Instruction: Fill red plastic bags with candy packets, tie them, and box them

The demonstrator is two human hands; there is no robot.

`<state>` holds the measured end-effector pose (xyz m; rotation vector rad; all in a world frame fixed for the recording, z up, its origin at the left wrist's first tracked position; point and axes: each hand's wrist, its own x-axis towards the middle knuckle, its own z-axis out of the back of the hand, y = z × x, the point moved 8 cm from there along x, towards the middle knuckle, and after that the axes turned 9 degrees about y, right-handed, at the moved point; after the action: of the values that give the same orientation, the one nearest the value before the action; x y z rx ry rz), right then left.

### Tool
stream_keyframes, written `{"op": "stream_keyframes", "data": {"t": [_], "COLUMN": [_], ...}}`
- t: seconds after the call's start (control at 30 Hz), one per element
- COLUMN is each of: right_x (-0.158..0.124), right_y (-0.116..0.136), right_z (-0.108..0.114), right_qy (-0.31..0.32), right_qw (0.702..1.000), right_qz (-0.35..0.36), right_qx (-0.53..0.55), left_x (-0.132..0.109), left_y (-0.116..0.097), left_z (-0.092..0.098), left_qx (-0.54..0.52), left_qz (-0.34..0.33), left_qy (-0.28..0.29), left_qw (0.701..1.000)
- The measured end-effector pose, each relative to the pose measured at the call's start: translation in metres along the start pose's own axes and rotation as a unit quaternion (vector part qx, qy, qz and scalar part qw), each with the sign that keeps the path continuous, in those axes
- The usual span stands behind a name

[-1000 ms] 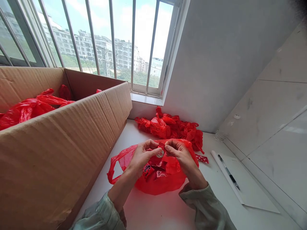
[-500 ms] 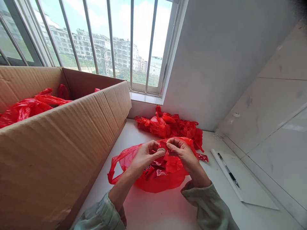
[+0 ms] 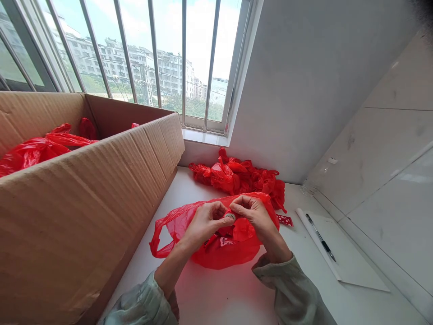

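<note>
A thin red plastic bag (image 3: 216, 250) lies on the white counter (image 3: 230, 298) in front of me, with small printed packets showing through it. My left hand (image 3: 203, 223) and my right hand (image 3: 255, 216) meet above its middle. Both are closed in a pinch on the bag's plastic near a small round white-and-green label (image 3: 230, 217). One bag handle loops out to the left (image 3: 158, 241).
A large open cardboard box (image 3: 88, 189) fills the left side and holds red bags (image 3: 40, 146). A heap of tied red bags (image 3: 240, 176) lies by the wall under the barred window. A pen (image 3: 321, 238) rests on a white sheet (image 3: 352, 262) at the right.
My two hands have drawn closer together over the bag and sit slightly higher in the picture. The view has shifted a little.
</note>
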<state>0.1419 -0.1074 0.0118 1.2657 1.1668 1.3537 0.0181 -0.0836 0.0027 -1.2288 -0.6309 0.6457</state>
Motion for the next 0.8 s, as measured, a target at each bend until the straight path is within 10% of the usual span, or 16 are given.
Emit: {"op": "stream_keyframes", "data": {"t": [0.8], "right_x": [0.007], "right_y": [-0.017], "right_z": [0.024], "right_qy": [-0.101], "right_qw": [0.994], "right_qz": [0.028], "right_qx": [0.004], "left_x": [-0.001], "left_y": [0.011], "left_z": [-0.008], "left_qx": [-0.101], "left_qz": [0.073], "left_qy": [0.054], "left_qw": [0.991]}}
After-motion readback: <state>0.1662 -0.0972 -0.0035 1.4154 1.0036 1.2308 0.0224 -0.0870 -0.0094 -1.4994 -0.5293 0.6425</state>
